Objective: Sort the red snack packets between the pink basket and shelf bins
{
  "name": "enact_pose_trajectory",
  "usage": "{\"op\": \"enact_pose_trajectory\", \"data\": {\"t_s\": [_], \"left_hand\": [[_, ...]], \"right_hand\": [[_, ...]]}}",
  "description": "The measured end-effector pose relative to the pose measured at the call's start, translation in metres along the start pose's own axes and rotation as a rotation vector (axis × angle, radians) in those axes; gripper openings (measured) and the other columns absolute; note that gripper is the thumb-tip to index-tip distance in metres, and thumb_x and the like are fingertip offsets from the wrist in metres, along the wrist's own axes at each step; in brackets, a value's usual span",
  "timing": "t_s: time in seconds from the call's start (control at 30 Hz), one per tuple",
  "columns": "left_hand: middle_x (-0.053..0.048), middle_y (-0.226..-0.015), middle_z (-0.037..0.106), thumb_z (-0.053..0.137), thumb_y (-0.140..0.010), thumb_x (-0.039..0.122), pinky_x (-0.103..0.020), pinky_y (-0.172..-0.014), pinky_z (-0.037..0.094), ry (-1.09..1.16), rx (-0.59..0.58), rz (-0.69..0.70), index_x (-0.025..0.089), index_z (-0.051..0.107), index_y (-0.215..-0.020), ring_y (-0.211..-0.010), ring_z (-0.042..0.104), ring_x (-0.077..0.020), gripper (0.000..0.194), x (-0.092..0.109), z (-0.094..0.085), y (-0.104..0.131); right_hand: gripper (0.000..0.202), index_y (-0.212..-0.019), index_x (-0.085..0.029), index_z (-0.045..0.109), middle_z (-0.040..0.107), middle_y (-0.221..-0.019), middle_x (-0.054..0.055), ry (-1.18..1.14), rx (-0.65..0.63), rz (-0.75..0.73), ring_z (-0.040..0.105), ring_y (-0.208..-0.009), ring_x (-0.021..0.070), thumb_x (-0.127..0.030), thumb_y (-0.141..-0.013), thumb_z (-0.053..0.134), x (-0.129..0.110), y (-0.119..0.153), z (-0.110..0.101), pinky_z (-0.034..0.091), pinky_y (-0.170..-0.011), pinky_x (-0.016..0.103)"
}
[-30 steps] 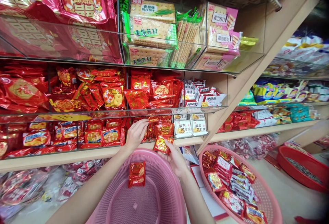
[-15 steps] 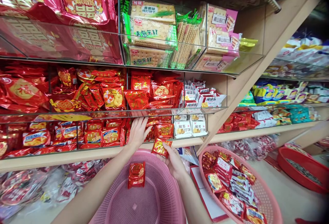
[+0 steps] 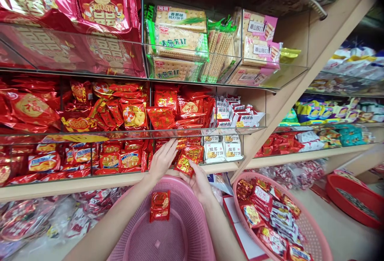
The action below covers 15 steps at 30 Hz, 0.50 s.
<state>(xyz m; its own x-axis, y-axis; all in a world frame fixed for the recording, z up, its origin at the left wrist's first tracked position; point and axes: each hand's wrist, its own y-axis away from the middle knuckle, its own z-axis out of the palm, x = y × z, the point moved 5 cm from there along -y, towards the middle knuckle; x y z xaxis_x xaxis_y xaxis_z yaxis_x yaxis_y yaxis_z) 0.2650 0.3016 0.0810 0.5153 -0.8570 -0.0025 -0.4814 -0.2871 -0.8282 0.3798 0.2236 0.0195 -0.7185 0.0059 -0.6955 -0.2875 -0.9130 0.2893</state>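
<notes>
My right hand point(image 3: 196, 182) holds a small red and gold snack packet point(image 3: 183, 164) by its edge, in front of the bottom shelf. My left hand point(image 3: 163, 158) is just left of it, fingers stretched out at the opening of the bottom compartment and nothing visible in them. Red packets point(image 3: 195, 153) lie in that compartment right behind both hands. Below my forearms stands a pink mesh basket point(image 3: 135, 213), with one red packet point(image 3: 160, 206) resting against its far inner side.
A second pink basket point(image 3: 318, 233) at the right holds several mixed packets. Farther right is a red basin point(image 3: 345, 205). Glass-fronted shelves hold soda crackers point(image 3: 180, 41), red packets and white cracker packets point(image 3: 222, 151). A slanting wooden panel point(image 3: 279, 97) divides the shelving; bagged goods point(image 3: 60, 217) lie underneath.
My left hand has shifted a little right, its fingers now closer to the packet. My right hand has brought the held packet slightly left and up. The view has shifted slightly.
</notes>
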Motion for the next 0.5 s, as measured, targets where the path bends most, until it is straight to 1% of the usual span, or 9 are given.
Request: {"op": "enact_pose_trajectory", "data": {"t_s": [0.1, 0.27, 0.33, 0.43, 0.5], "left_hand": [[-0.011, -0.135, 0.053, 0.047, -0.092, 0.016, -0.039, -0.098, 0.048, 0.021, -0.006, 0.032, 0.023, 0.03, -0.144, -0.118, 0.055, -0.0233, 0.055, 0.007, -0.005, 0.009], [-0.013, -0.135, 0.052, 0.05, -0.09, 0.012, -0.04, -0.097, 0.048, 0.02, -0.024, 0.058, 0.023, 0.034, -0.142, -0.118, 0.054, -0.0247, 0.056, 0.012, -0.009, 0.022], [-0.013, -0.134, 0.053, 0.049, -0.09, 0.012, -0.04, -0.097, 0.047, 0.017, -0.029, 0.068, 0.024, 0.035, -0.142, -0.118, 0.053, -0.0249, 0.055, 0.014, -0.009, 0.025], [-0.014, -0.132, 0.055, 0.049, -0.09, 0.012, -0.042, -0.095, 0.047, 0.003, -0.027, 0.092, 0.024, 0.038, -0.14, -0.115, 0.054, -0.0254, 0.053, 0.017, -0.01, 0.025], [-0.014, -0.13, 0.056, 0.049, -0.09, 0.011, -0.042, -0.094, 0.046, -0.012, -0.027, 0.11, 0.023, 0.04, -0.138, -0.114, 0.054, -0.0259, 0.051, 0.02, -0.011, 0.024]], "right_hand": [[0.033, -0.098, -0.021, 0.064, 0.073, -0.099, 0.003, -0.022, -0.013, -0.007, 0.069, -0.084, 0.0158, -0.034, -0.07, 0.074, 0.001, -0.002, 0.002, 0.06, -0.076, 0.03], [0.032, -0.1, -0.024, 0.065, 0.073, -0.101, 0.001, -0.055, -0.041, -0.012, 0.068, -0.087, 0.015, -0.041, -0.073, 0.069, 0.0, -0.004, 0.01, 0.059, -0.077, 0.031], [0.032, -0.1, -0.025, 0.065, 0.07, -0.108, 0.001, -0.072, -0.054, -0.017, 0.065, -0.097, 0.016, -0.042, -0.074, 0.068, -0.001, -0.003, 0.015, 0.058, -0.079, 0.031], [0.03, -0.098, -0.025, 0.065, 0.066, -0.118, -0.001, -0.097, -0.059, -0.037, 0.056, -0.115, 0.0177, -0.04, -0.073, 0.069, -0.003, -0.003, 0.023, 0.056, -0.084, 0.032], [0.027, -0.094, -0.025, 0.066, 0.064, -0.119, -0.001, -0.107, -0.055, -0.049, 0.052, -0.119, 0.0179, -0.038, -0.071, 0.07, -0.003, -0.002, 0.026, 0.056, -0.085, 0.032]]}}
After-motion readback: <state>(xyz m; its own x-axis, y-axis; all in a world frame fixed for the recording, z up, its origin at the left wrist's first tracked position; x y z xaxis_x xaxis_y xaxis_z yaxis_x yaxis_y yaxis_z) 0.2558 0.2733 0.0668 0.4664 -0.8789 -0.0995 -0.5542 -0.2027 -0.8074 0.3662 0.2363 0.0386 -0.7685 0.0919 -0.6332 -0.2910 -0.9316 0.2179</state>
